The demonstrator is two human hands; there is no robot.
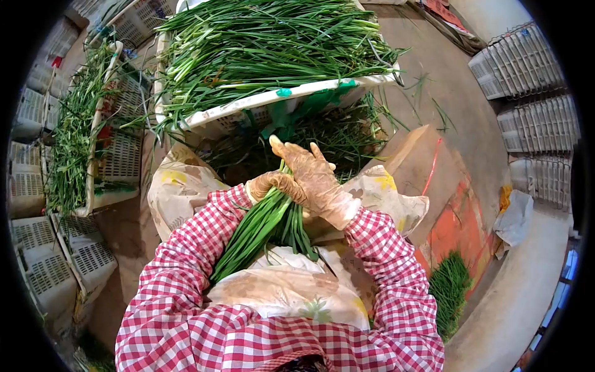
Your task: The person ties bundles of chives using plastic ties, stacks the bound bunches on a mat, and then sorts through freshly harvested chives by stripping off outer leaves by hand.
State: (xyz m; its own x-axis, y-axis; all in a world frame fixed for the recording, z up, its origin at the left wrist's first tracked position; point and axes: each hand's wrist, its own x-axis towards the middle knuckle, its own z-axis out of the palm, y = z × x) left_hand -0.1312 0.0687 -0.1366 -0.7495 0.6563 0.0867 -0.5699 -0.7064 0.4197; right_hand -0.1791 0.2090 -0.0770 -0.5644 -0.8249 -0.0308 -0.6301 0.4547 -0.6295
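A bundle of long green stalks (257,226) lies across my lap, its pale ends up between my hands and its leaves spreading down toward my body. My left hand (276,185), in a stained glove, is wrapped round the bundle near the pale ends. Against it rests my gloved right hand (316,180), thumb and fingers apart, its palm side toward the stalk ends; whether it grips any stalk is hidden. Beneath the bundle is a patterned apron (279,288). Just ahead stands a white crate (229,111) heaped with green stalks (266,46).
Loose leaves (334,133) lie below the crate. At left is another crate (96,146) with leafy scraps; stacked crates (40,115) stand beyond. On the right are a cardboard piece (415,167), a green bundle (449,291), a plastic bag (514,217) and crate stacks (520,65).
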